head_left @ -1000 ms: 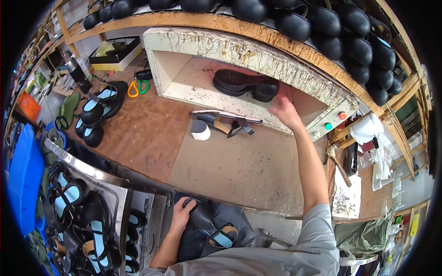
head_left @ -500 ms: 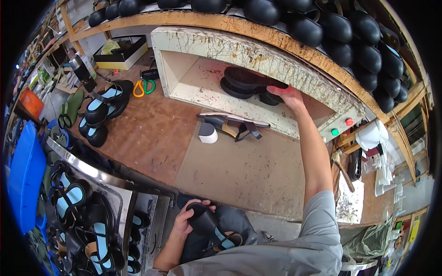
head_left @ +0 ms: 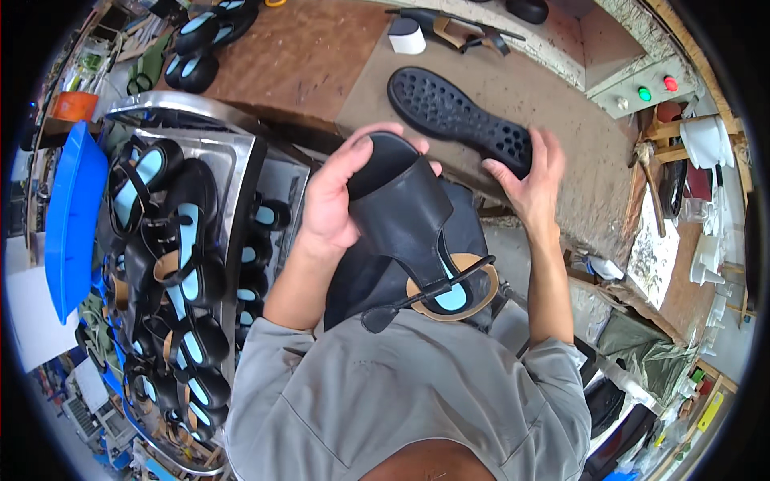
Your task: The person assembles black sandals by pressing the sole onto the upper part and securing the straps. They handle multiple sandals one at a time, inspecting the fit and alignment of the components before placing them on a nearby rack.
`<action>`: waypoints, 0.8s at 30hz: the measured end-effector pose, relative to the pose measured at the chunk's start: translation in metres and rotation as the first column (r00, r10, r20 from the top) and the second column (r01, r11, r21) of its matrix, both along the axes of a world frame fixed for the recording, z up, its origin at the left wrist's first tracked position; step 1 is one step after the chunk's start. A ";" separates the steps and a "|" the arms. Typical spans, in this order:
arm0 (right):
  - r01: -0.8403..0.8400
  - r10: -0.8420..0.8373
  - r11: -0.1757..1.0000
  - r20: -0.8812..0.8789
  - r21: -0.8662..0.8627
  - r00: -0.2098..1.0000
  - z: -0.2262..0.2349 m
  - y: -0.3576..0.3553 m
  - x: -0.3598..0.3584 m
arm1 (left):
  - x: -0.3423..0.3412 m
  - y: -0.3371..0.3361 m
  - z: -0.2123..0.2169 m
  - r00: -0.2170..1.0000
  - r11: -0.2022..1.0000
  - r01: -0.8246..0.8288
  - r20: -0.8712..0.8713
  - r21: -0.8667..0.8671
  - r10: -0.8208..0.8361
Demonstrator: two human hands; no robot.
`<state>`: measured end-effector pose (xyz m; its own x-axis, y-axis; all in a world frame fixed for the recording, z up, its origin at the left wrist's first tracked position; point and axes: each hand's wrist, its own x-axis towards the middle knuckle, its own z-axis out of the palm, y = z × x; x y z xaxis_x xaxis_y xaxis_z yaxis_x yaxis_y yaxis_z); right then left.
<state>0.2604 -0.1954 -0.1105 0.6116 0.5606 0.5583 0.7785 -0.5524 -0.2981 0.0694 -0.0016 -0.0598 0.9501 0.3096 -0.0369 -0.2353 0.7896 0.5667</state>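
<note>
My left hand [head_left: 327,196] is wrapped round the toe end of a black leather strap shoe [head_left: 409,210], held above my lap. Its heel end points toward me, showing a light-blue insole [head_left: 453,298], a tan rim and a loose thin strap. In my right hand [head_left: 537,183] is a black shoe sole [head_left: 461,119], gripped at its narrower end between thumb and fingers. Round hollows cover the face of the sole turned up to me. The sole is over the near part of the workbench, just beyond the shoe and apart from it.
On the bench [head_left: 353,88] lie a black sandal [head_left: 457,28] and a white-sided block [head_left: 407,37]. Behind them stands a white box [head_left: 605,36] with red and green buttons. A metal rack [head_left: 241,172] full of black shoes is at my left, beside a blue tray [head_left: 74,216].
My right hand has come out of the white box toward me, bringing the black sole. My left hand has raised the shoe. The view has tipped down toward my lap.
</note>
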 end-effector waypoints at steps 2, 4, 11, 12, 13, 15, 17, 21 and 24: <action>-0.195 0.202 0.974 -0.058 0.112 0.978 0.014 -0.007 -0.024 | -0.009 -0.006 0.007 1.000 1.000 -0.025 0.019 0.005 0.024; -0.356 0.585 0.807 -0.554 0.471 0.593 0.020 -0.017 -0.060 | -0.007 -0.013 0.006 0.999 0.999 -0.034 0.010 0.018 0.034; 0.255 0.607 0.756 -0.501 0.603 -0.617 0.004 -0.025 -0.117 | 0.045 0.027 -0.031 0.810 0.533 -0.151 -0.205 0.832 0.549; 0.325 0.640 0.739 -0.463 0.591 -0.613 0.005 -0.030 -0.117 | 0.058 0.043 -0.042 0.733 0.369 -0.036 -0.226 0.929 0.642; 0.393 0.671 0.721 -0.433 0.570 -0.602 0.008 -0.035 -0.118 | 0.072 0.058 -0.054 0.647 0.210 0.097 -0.222 0.973 0.729; 0.233 0.596 0.797 -0.661 0.558 -0.456 -0.006 -0.055 -0.113 | 0.091 0.061 -0.065 0.521 -0.027 0.306 -0.144 0.952 0.841; 0.485 0.697 0.717 -0.504 0.501 -0.510 -0.012 -0.071 -0.107 | 0.100 0.051 -0.062 0.597 -0.164 0.412 -0.130 0.896 0.792; 0.459 0.773 0.633 -0.470 0.624 -0.427 0.006 -0.090 -0.087 | 0.115 0.051 -0.079 0.606 -0.070 0.184 -0.057 0.980 0.794; 0.419 0.768 0.641 -0.540 0.644 -0.344 0.008 -0.099 -0.081 | 0.117 0.036 -0.068 0.850 0.638 -0.395 0.000 0.661 0.527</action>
